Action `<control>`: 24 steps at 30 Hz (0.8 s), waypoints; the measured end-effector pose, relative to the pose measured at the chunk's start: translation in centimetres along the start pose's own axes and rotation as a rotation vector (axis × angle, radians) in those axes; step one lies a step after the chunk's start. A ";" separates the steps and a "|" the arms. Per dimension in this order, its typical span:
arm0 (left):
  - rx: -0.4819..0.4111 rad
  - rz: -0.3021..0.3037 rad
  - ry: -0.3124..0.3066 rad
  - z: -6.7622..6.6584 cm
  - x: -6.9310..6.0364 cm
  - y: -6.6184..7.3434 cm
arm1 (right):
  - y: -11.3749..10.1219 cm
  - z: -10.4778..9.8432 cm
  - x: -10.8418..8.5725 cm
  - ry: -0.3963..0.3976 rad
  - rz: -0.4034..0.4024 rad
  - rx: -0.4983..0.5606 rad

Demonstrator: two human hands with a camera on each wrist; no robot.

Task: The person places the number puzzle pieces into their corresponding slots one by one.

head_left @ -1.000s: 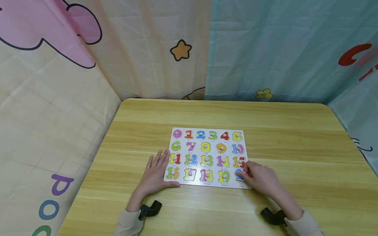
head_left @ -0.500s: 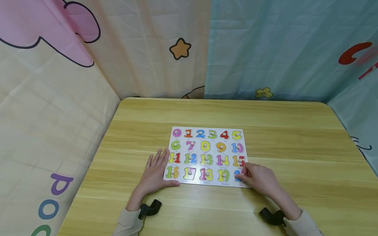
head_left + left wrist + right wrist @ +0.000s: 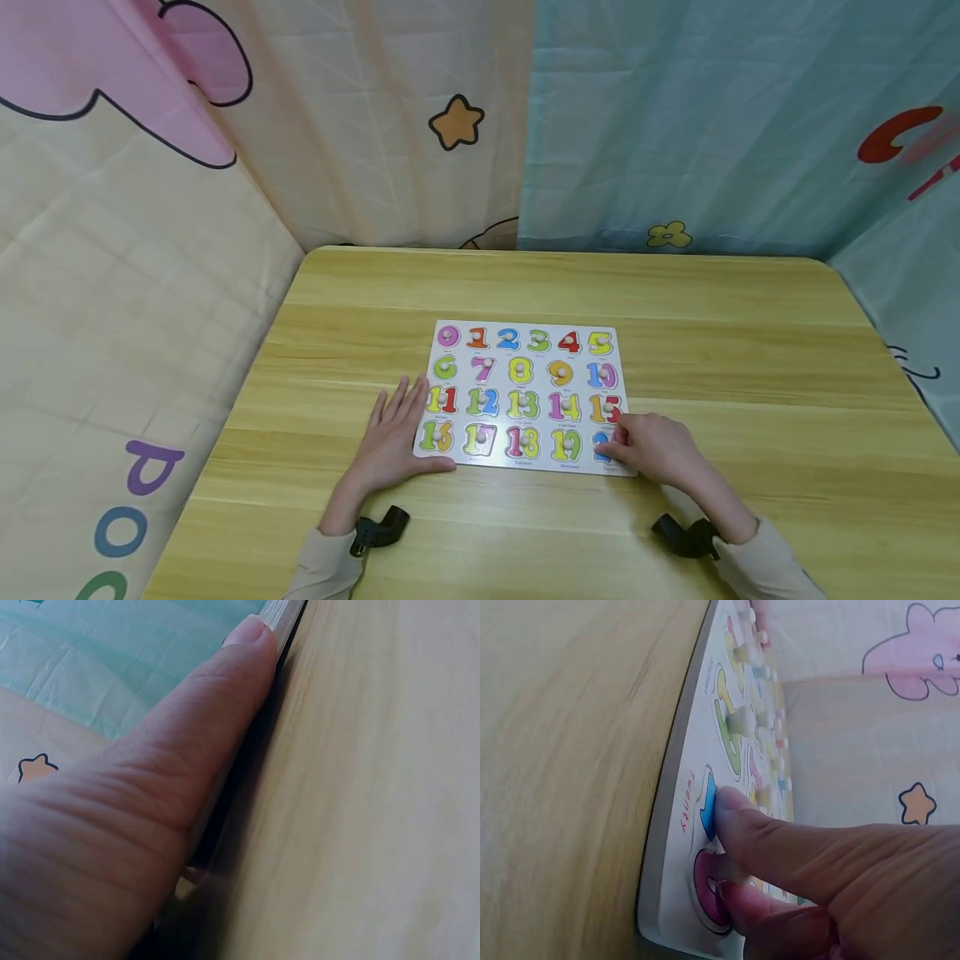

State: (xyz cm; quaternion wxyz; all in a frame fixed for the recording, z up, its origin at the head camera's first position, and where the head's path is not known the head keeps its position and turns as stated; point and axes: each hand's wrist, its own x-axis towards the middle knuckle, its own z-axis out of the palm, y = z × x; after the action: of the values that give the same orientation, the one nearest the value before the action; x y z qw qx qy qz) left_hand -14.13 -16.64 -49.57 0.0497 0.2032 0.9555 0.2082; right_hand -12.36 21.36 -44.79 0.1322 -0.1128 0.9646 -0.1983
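A white number puzzle board lies flat on the table, filled with colourful number pieces that have small knobs. My left hand rests at its left side with fingers spread, the thumb along the front edge. The left wrist view shows that thumb against the board's edge. At the front right corner, my right hand has curled fingers and thumb around the knob of the number 20 piece. Seen from the right wrist, its blue 2 and pink 0 lie in the slot, partly covered by the thumb and fingers.
The wooden table extends around the board on all sides. Patterned curtains hang behind its back edge and at the sides. Each wrist carries a black camera mount.
The number 20 piece looked raised and tilted a second ago and now sits flatter in its slot. My right thumb has shifted slightly left over it. The left hand stays in place.
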 end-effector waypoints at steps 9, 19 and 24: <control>-0.010 -0.002 0.006 0.0 -0.2 0.0 | 0.1 0.2 0.0 -0.015 0.036 0.027; -0.005 0.013 0.028 0.3 -0.2 -0.2 | 0.2 0.3 0.0 -0.009 0.035 0.032; -0.002 0.016 0.025 0.1 -0.2 0.0 | 0.6 0.3 0.0 -0.006 0.026 0.032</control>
State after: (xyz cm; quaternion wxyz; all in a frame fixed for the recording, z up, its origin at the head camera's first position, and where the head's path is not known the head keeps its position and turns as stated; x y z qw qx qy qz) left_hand -13.93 -16.68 -49.64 0.0364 0.2083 0.9541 0.2121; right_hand -12.33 21.78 -45.32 0.1395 -0.0987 0.9623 -0.2117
